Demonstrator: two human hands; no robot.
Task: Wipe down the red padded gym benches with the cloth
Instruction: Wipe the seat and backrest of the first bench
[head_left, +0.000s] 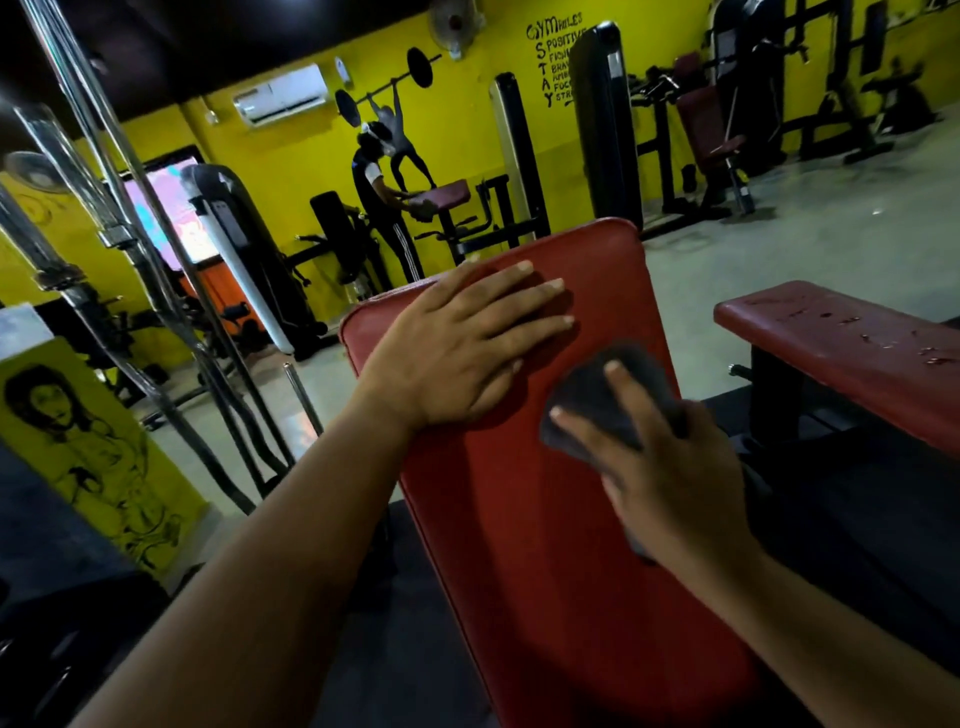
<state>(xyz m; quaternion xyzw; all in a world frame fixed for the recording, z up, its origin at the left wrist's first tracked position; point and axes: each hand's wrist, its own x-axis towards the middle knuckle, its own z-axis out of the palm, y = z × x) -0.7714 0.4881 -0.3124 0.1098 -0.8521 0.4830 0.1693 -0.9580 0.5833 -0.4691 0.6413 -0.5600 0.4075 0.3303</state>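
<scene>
Right hand (670, 483) on cloth (613, 400), at bench (545, 545) edge

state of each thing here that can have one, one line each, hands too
left hand, flat on the near bench, fingers straight, holding nothing
right hand, fingers spread, pressing the cloth onto the pad
cloth, dark, bunched, under the right hand on the near bench
near bench, red pad, both hands on it
far bench, flat, untouched, shiny droplets on top
</scene>
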